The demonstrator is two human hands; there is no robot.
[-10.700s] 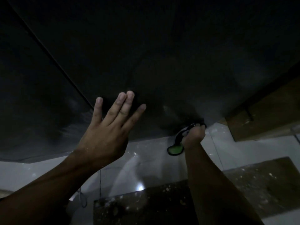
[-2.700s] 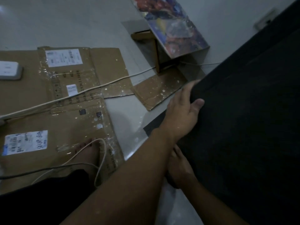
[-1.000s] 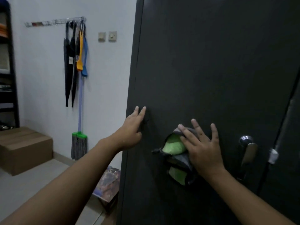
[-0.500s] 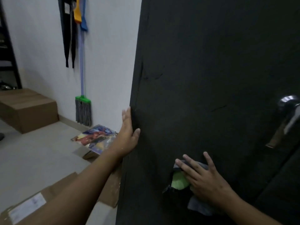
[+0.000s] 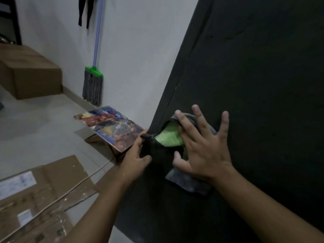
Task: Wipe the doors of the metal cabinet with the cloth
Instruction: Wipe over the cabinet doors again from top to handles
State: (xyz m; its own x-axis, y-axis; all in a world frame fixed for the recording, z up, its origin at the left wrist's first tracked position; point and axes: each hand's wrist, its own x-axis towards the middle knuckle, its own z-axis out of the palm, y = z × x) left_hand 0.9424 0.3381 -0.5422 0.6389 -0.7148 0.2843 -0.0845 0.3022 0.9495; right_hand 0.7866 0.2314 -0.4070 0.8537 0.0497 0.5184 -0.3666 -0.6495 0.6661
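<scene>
- Head view: the cloth [image 5: 171, 137], green with a grey backing, lies bunched on the door [image 5: 254, 85], low down at its left edge, under the right hand [image 5: 204, 149].
- The right hand presses it with fingers spread wide and straight, gripping nothing. A hard stroke could let the cloth slide out from under the palm and drop to the floor [image 5: 43, 123].
- A grey corner hangs loose below the palm. It could fold under and leave part of the door unwiped.
- The left hand [image 5: 137, 155] clamps the door's edge, thumb on the front and fingers hidden behind. A dark flap of cloth reaches that thumb, so a stroke carried leftward could jam into it.
- If the door swings, the hidden fingers could be pinched. What lies behind the edge cannot be told.
- A painted board [image 5: 112, 127] leans near the door's foot, and a cable [image 5: 82, 180] crosses cardboard [image 5: 52, 186]. A swinging door or a careless step could knock or snag them.
</scene>
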